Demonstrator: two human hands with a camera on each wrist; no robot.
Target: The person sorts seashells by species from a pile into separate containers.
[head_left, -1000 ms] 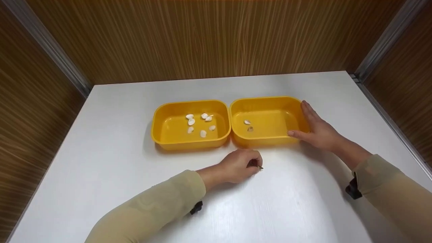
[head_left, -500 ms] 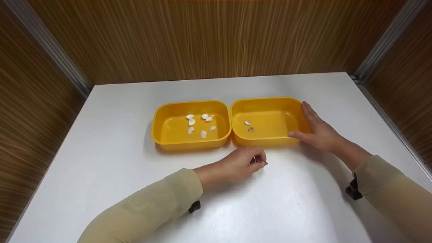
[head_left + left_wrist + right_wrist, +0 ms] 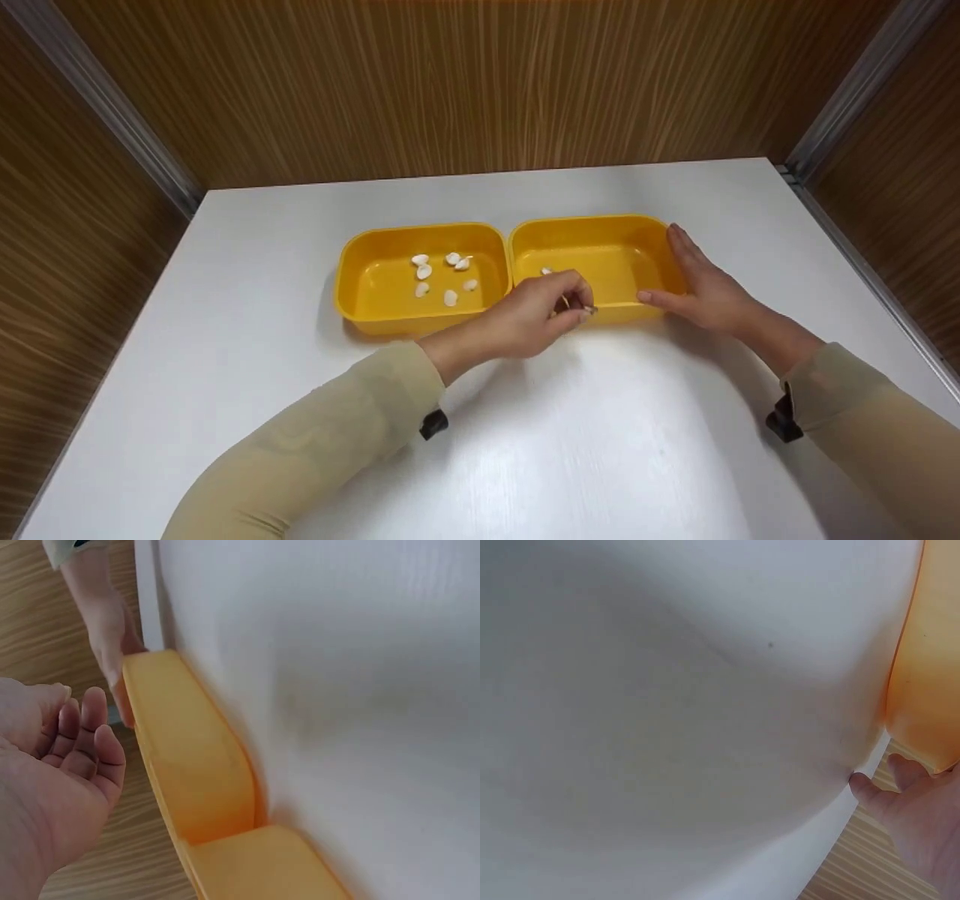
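Two yellow plastic boxes stand side by side on the white table. The left box [image 3: 420, 325] holds several small white shells [image 3: 424, 271]. Inside the right box [image 3: 622, 270] one pale shell [image 3: 546, 271] shows past my left hand, which hides part of the floor there. My left hand [image 3: 534, 319] is over this box's front rim and pinches a small shell [image 3: 591, 309] between thumb and fingers; its tip pokes out. With fingers extended, my right hand [image 3: 709, 296] rests against the box's right end, thumb at the front corner.
The white table [image 3: 247, 300] extends around both boxes. A wood-grain panel [image 3: 480, 90] rises behind it, with similar panels at the left and right. Black wrist straps [image 3: 433, 424] show under the sleeves.
My left hand has lifted from the table in front of the boxes and moved forward to the right box's front rim, carrying the small shell. My right hand stays against the box.
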